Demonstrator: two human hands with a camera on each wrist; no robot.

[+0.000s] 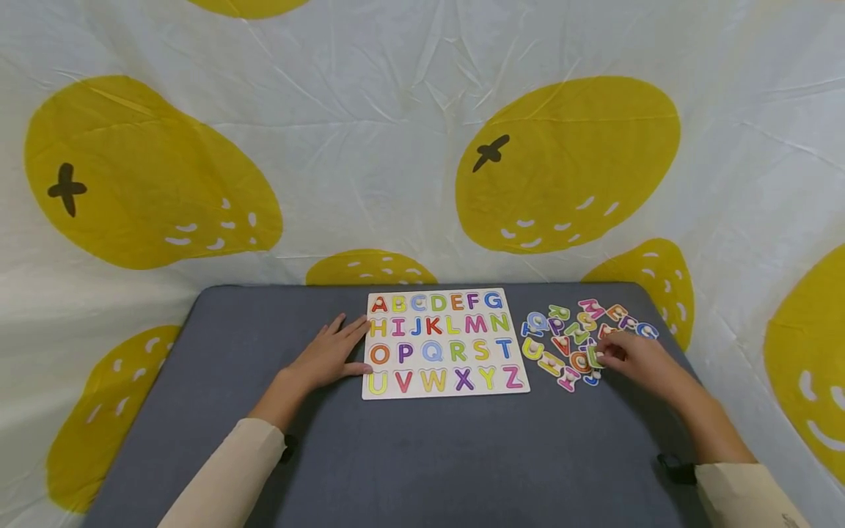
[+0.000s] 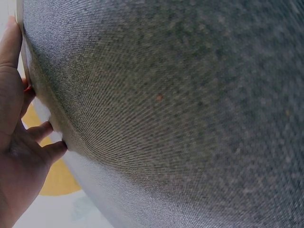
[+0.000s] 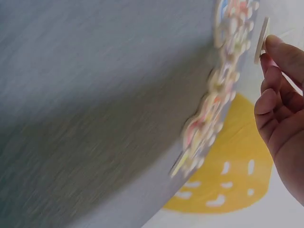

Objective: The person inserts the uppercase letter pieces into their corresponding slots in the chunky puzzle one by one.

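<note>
A pale alphabet puzzle board with coloured letters A to Z in rows lies at the far middle of the table. My left hand is at its left edge, fingers spread, with thumb and fingertips touching the edge. In the left wrist view the thumb lies along the board's side. My right hand pinches a green letter piece over the pile of loose letters. In the right wrist view this thin piece is seen edge-on between thumb and fingers, lifted off the table; which letter it is I cannot tell.
Several coloured letter pieces with knobs overlap in the pile, right of the board. The grey table ends just behind the board. A white cloth with yellow fruit prints hangs around it at the back and sides.
</note>
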